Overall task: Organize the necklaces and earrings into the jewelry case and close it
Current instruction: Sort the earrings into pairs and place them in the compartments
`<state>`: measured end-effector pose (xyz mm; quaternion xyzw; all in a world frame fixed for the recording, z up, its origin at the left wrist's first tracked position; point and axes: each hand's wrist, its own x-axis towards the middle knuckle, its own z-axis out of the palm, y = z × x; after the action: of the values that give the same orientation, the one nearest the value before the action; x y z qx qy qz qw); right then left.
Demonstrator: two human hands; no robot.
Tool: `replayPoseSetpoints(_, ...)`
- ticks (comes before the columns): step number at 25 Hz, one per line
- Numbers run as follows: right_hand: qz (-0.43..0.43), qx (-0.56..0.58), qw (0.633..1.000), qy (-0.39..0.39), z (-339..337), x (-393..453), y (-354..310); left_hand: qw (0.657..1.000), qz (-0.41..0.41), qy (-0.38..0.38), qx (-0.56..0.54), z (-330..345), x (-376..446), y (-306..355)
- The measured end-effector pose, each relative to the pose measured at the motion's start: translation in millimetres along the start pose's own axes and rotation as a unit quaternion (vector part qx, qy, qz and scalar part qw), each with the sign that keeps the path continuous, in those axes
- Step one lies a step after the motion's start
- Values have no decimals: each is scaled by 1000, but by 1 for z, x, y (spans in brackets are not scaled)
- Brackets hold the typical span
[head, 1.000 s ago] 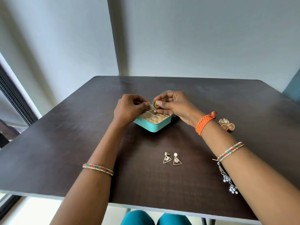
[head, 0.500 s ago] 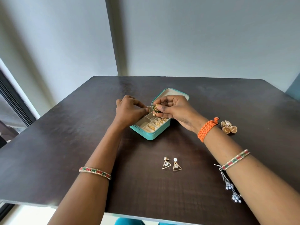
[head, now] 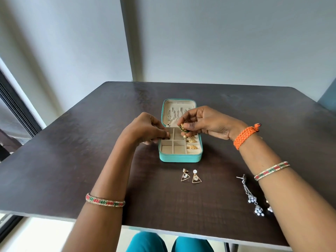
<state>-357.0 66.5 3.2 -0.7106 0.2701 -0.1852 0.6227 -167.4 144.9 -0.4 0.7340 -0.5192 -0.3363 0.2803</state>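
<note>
While the teal case (head: 180, 158) lies open at the centre of the frame on the dark wood-grain table (head: 72, 142), I pinch a green-and-gold earring (head: 183, 129) in the fingertips of my right hand (head: 205, 124), its small pearl drop dangling over the beige, velvety compartments. My left hand (head: 145, 130) curls at the case's left edge, thumb and finger closed on something small and gold (head: 168, 136); what it is I cannot tell. Gold pieces (head: 192, 143) sit in the right-hand slots, and silvery necklaces (head: 174, 114) hang in the padded lid. Below the case lie two triangle earrings (head: 190, 176), wire-framed with round stones. At lower right, a silver chain earring (head: 251, 195) with white bead clusters rests beside my right forearm.
</note>
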Motion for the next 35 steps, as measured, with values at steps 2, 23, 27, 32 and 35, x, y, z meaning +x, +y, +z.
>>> replayPoseSetpoints(2,0,1,1000,10,1,1,0,1000,-5,-3,-6,1,-2,2)
replayPoseSetpoints(23,-79,-215,967,116,35,17,5,994,-52,9,-100,7,-11,11)
replayPoseSetpoints(27,-97,-338,923,155,39,20,9,994,-57,10,-97,7,-9,10)
replayPoseSetpoints(32,-85,-325,930,151,38,20,9,997,-54,20,-60,8,-3,5)
replayPoseSetpoints(35,-83,-302,938,148,37,18,5,998,-41,40,-28,7,0,4)
